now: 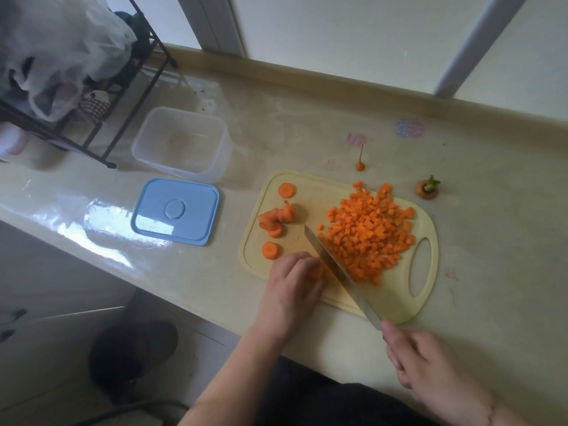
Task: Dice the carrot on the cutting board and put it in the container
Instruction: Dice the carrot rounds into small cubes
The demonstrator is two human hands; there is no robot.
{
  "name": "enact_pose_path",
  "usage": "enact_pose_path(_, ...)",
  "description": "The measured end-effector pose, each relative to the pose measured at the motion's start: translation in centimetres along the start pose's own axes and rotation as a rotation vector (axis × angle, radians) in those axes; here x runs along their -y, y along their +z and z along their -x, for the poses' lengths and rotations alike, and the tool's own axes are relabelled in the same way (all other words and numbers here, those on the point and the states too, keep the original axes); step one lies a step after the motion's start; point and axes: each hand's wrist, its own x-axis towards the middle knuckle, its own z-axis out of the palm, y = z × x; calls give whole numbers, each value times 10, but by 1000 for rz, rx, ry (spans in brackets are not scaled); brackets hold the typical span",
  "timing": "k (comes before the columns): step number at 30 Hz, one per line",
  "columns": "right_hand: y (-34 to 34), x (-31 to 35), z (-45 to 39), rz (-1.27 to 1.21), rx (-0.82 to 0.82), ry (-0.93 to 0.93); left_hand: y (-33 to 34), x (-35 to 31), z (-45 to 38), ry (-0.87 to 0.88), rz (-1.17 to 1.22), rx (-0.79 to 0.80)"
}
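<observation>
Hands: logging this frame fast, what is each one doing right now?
Left hand: fingers curled on a carrot piece, pinning it to the cutting board.
Right hand: grips the knife.

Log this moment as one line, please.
phase: dicing | left hand: holds carrot slices | right hand: grips knife | container: empty

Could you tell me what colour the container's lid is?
Light blue; the lid shows clearly in the head view.
</observation>
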Motion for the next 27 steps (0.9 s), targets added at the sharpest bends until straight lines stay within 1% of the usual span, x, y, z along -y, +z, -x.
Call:
enact_pose_path(3,1,-1,-1,27,-2,0,6,-3,0,93,-1,34)
enact_pose_path(6,0,-4,0,43,-21,-19,8,1,5,167,-101,-17)
enact_pose_path(8,-1,-6,1,66,-37,-31,9,3,7,195,-114,-15)
enact_pose_path(12,-1,-15,5,162,-63,-30,10,-1,5,198,-90,11)
enact_pose_path(16,-1,-20,5,191,-68,-19,9,-4,4,181,-71,6)
enact_pose_path(23,7,-8,-14,100,-35,-86,9,-1,4,176,-77,27)
enact_pose_path(27,4,-6,-9,54,-14,-82,7,-1,6,179,-102,20)
